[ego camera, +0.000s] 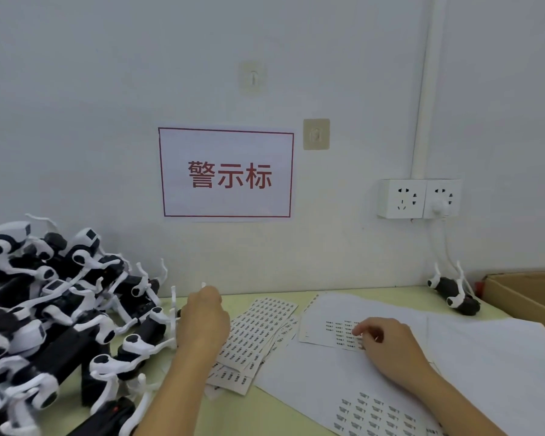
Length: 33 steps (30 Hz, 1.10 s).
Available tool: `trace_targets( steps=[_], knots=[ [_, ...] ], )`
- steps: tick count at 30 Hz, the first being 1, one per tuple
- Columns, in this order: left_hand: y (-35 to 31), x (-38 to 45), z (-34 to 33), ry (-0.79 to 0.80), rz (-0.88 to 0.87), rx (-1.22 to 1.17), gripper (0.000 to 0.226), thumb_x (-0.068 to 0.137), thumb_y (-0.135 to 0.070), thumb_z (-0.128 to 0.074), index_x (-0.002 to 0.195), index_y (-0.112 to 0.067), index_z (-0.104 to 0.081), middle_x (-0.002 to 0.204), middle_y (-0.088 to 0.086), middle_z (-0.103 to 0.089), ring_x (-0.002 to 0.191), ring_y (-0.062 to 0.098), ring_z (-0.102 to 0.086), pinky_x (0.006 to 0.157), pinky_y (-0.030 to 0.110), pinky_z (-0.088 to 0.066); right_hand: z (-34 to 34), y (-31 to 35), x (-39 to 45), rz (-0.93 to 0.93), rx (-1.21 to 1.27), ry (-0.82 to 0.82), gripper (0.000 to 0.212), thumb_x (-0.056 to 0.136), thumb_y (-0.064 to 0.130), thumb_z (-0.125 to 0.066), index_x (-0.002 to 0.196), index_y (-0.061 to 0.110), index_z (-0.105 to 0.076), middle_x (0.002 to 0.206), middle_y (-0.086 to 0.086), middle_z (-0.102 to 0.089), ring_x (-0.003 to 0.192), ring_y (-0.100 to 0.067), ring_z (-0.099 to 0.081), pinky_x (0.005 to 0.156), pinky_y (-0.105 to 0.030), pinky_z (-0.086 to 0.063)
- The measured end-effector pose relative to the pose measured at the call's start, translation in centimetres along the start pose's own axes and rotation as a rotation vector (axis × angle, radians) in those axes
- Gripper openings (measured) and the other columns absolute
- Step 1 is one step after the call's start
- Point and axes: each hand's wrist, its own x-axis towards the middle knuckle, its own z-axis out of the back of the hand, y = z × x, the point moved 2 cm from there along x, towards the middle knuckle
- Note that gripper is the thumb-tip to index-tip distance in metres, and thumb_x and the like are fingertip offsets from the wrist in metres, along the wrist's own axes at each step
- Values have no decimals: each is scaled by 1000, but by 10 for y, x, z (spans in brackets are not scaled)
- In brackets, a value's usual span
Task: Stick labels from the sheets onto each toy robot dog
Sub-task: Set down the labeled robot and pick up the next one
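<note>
A heap of black-and-white toy robot dogs [54, 309] fills the table's left side. My left hand [203, 322] reaches into its right edge, fingers curled round a dog's white leg [173, 306]. A stack of label sheets [258, 328] lies fanned just right of that hand. My right hand [387, 344] rests on a half-used label sheet [331, 322], fingertips pinching at a label on it. Another sheet with labels [375, 416] lies at the near edge. A single toy dog [453, 294] lies on its back at the far right by the wall.
An open cardboard box [529, 294] stands at the right edge. Blank white backing sheets [485, 357] cover the green tabletop [258, 404]. On the wall are a red-framed sign [226, 174], two sockets [419, 198] with a plugged cable, and two adhesive hooks.
</note>
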Motion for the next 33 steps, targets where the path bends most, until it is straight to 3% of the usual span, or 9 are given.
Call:
trace_targets(
  steps=[2, 6, 12, 14, 16, 19, 24, 29, 33],
  knots=[
    [-4, 3, 2, -21, 13, -203, 25, 99, -1, -46, 113, -9, -65, 114, 12, -65, 98, 28, -65, 85, 36, -52, -1, 0, 0, 5, -3, 0, 37, 91, 6, -57, 75, 36, -72, 80, 10, -71, 76, -10, -65, 69, -18, -50],
    [-15, 6, 5, -79, 236, -822, 15, 100, -3, -54, 97, -5, -69, 87, 9, -74, 84, 24, -71, 86, 40, -57, -1, -3, 1, 21, 5, 1, 37, 92, 5, -56, 76, 35, -72, 79, 9, -71, 74, -14, -65, 69, -21, -51],
    [-42, -12, -7, 33, 367, -1384, 16, 101, 0, -54, 96, -4, -69, 94, 10, -75, 92, 23, -73, 72, 26, -55, 8, 28, -1, 87, 214, -153, 35, 92, 3, -54, 79, 28, -74, 63, 7, -67, 51, -4, -56, 50, -17, -46],
    [-55, -21, -11, 80, 290, -1473, 17, 101, -1, -53, 97, -2, -70, 94, 12, -76, 93, 21, -74, 79, 28, -57, 5, 48, -2, -29, 343, 29, 23, 99, 20, -53, 93, 20, -75, 71, 1, -74, 57, -10, -65, 60, -29, -54],
    [-68, -29, -14, 132, 178, -1529, 19, 101, -1, -52, 97, -1, -71, 94, 13, -77, 95, 23, -75, 85, 30, -58, -1, 67, -9, -223, 567, 331, 45, 103, 46, -44, 109, 10, -69, 85, -10, -77, 72, -23, -74, 66, -35, -58],
    [-84, -41, -15, 315, -27, -1574, 22, 100, 1, -52, 96, 1, -73, 99, 18, -76, 100, 27, -74, 82, 28, -60, -4, 87, -16, -304, 897, 535, 70, 94, 67, -44, 118, 6, -65, 104, -20, -74, 91, -37, -73, 74, -38, -57],
    [-89, -48, -3, 499, -334, -1390, 28, 95, 5, -57, 87, -10, -80, 102, 19, -76, 101, 29, -73, 82, 30, -59, 4, 93, -12, -210, 1063, 333, 39, 90, 50, -62, 89, 14, -77, 88, -13, -70, 78, -34, -70, 69, -36, -52],
    [-78, -35, 18, 115, -394, -1129, 38, 92, 10, -53, 84, -17, -78, 83, 4, -77, 88, 22, -73, 76, 31, -59, 0, 84, -6, -242, 884, 203, 31, 93, 42, -60, 90, 12, -68, 78, -9, -59, 69, -23, -57, 63, -32, -44],
    [-75, -29, 28, -14, -572, -738, 51, 85, 11, -56, 102, -35, -69, 99, -18, -70, 102, 0, -61, 81, 15, -52, 3, 81, -8, -55, 592, 235, 12, 93, 35, -64, 95, 26, -72, 79, 5, -65, 68, -6, -60, 70, -26, -44]
  ],
)
